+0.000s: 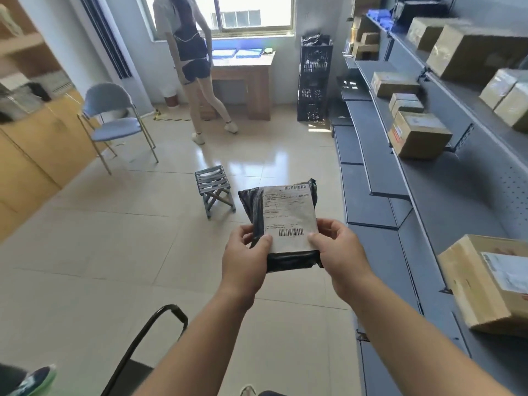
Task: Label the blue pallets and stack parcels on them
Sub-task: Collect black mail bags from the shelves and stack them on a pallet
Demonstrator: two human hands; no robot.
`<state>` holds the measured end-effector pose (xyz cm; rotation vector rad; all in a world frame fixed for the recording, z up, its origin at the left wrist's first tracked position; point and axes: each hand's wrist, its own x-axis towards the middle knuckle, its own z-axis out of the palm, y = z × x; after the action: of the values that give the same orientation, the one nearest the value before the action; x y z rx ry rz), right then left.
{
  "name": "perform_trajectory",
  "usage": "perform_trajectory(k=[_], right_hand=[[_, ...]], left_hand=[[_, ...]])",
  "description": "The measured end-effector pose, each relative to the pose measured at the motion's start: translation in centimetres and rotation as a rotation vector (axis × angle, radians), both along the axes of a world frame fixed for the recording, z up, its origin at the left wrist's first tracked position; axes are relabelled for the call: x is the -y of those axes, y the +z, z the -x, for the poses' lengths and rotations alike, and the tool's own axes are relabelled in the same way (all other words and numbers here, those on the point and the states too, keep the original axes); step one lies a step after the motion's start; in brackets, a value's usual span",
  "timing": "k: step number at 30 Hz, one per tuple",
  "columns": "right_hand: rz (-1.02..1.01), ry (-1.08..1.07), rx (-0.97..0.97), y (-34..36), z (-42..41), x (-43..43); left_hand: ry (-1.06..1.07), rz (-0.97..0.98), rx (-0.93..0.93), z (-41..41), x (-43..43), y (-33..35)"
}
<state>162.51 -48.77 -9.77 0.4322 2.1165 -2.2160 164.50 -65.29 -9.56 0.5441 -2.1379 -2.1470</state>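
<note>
The person is holding a black plastic mailer parcel with a white printed shipping label (281, 224) out in front of the body, above the pale tiled floor (114, 252) and touching no surface. The left hand (245, 261) is gripping the parcel's near left corner: its fingers (245, 234) are curling round the left edge while the thumb is pressing down on the label's lower left corner, just beside the barcode. The right hand (340, 252) is pinching the near right corner, its thumb lying on the label's lower right corner and its other fingers tucking underneath, out of sight. The parcel is sitting between the two hands, label facing up, its far end tilting away from the person. On the right, long grey metal shelving (377, 155) is carrying brown cardboard boxes (420, 135), well apart from the parcel. A small grey slatted folding stool (214, 187) is standing on the floor beyond the parcel. Further off, a blue-grey chair with metal legs (114, 118) is standing near wooden cabinets (43, 144), and another person (191, 52) is standing beside a wooden worktop (243, 70) under the window; flat blue items (237, 52) are lying on it, too blurred to identify. Stacked black plastic crates (314, 81) are standing just beside that worktop.
</note>
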Motion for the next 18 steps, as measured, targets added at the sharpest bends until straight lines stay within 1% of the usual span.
perform_trajectory(k=[7,11,14,18], right_hand=[[-0.014,0.028,-0.018,-0.4,13.3,2.3],[-0.019,0.013,-0.038,1.2,21.6,3.5],[-0.034,-0.016,-0.08,2.6,27.8,4.3],[-0.027,-0.076,-0.078,2.2,34.4,4.7]], left_hand=[[0.027,-0.049,-0.006,13.4,2.5,-0.7],[-0.021,-0.082,-0.022,22.6,4.2,0.1],[-0.062,-0.064,-0.051,29.4,5.3,1.3],[-0.132,-0.044,-0.045,37.1,5.6,1.6]])
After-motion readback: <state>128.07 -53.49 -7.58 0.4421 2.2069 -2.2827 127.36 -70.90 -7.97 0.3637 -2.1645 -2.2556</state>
